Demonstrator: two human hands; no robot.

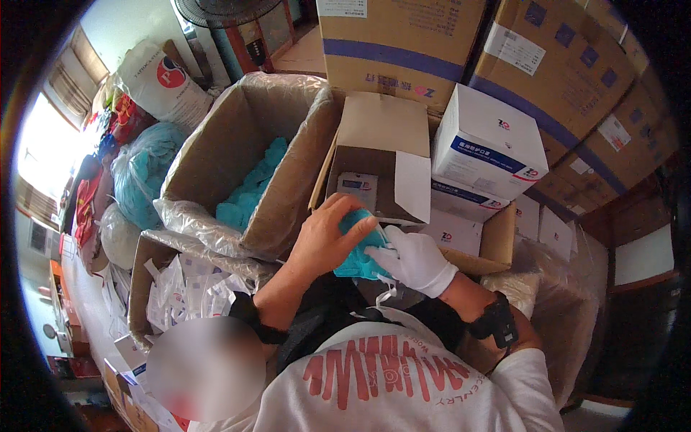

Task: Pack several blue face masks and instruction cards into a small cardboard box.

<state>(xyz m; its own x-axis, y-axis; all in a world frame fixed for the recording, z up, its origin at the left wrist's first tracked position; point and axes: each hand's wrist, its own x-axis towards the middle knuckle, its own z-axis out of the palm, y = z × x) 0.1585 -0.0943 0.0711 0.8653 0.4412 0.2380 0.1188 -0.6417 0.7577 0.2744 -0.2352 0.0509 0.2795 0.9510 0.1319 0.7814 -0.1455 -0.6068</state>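
A stack of teal face masks with white ear loops is held in front of my chest. My bare left hand grips it from the left, fingers bent over its top. On the right side, my right hand, in a white glove, closes its fingers on the same stack near the loops. Just beyond the hands stands an open white box with a brown inside and its flaps raised. A small white packet lies inside it.
Left of the box, a plastic-lined carton holds loose teal masks. A nearer carton holds white packets. White boxes with blue bands stand at right, in front of large brown cartons. A white sack stands far left.
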